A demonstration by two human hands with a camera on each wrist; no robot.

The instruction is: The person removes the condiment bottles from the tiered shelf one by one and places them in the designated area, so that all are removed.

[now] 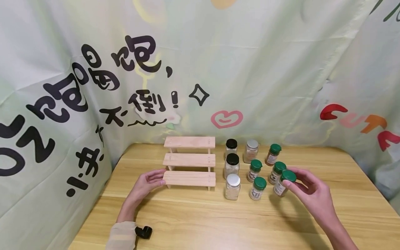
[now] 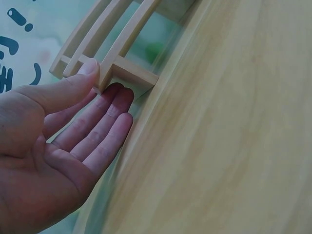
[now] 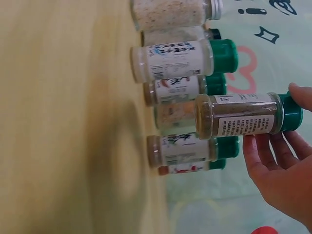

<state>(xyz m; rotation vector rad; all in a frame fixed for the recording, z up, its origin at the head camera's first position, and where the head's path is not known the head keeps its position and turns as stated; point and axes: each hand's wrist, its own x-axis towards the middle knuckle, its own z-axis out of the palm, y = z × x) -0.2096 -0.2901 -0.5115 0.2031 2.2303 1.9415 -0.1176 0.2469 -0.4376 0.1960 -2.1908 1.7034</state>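
Observation:
A three-step wooden rack [image 1: 189, 177] stands left of the jars on the table. My left hand [image 1: 146, 184] holds its lowest step at the left end; in the left wrist view the thumb [image 2: 87, 68] lies on the step's edge, with the other fingers behind and below. My right hand [image 1: 315, 194] grips a green-lidded spice jar [image 3: 239, 117] by its lid, thumb on one side and fingers on the other. The right wrist view shows this jar raised off the table, its brown contents behind a printed label. Other green-lidded jars [image 1: 258, 189] stand close by.
Jars with black lids [image 1: 232, 166] and silver lids [image 1: 232, 187] stand between the rack and the green-lidded ones. A small black object [image 1: 144, 232] lies by the left sleeve. A printed curtain [image 1: 265, 69] hangs behind the wooden table [image 1: 200, 222].

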